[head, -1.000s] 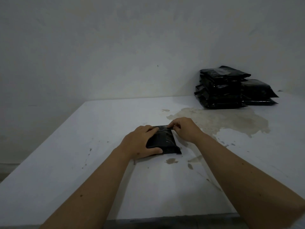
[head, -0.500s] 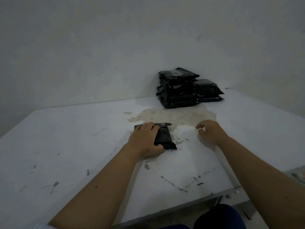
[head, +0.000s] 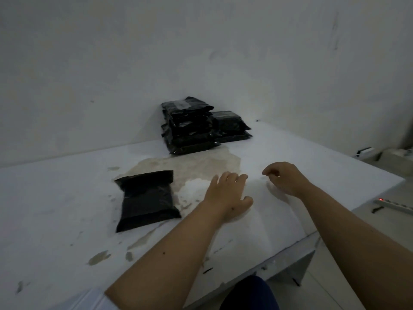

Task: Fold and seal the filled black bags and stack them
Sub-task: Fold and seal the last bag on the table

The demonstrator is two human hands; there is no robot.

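One filled black bag (head: 147, 199) lies flat on the white table (head: 55, 209), its folded top edge toward the wall. Nothing touches it. My left hand (head: 228, 195) is to the right of the bag, palm down with fingers spread just over the table. Further right is my right hand (head: 283, 179), empty, with its fingers loosely curled. A tall stack of black bags (head: 188, 125) stands at the back against the wall, with a lower stack (head: 230, 126) beside it on the right.
A brownish stain (head: 196, 163) spreads across the table between the loose bag and the stacks. The table's right edge (head: 357, 209) drops to a tiled floor, where a power strip with a red light (head: 393, 204) lies.
My left hand has let go of the bag and moved off to its right. My right hand drew away from the bag earlier. The view has swung to the right.
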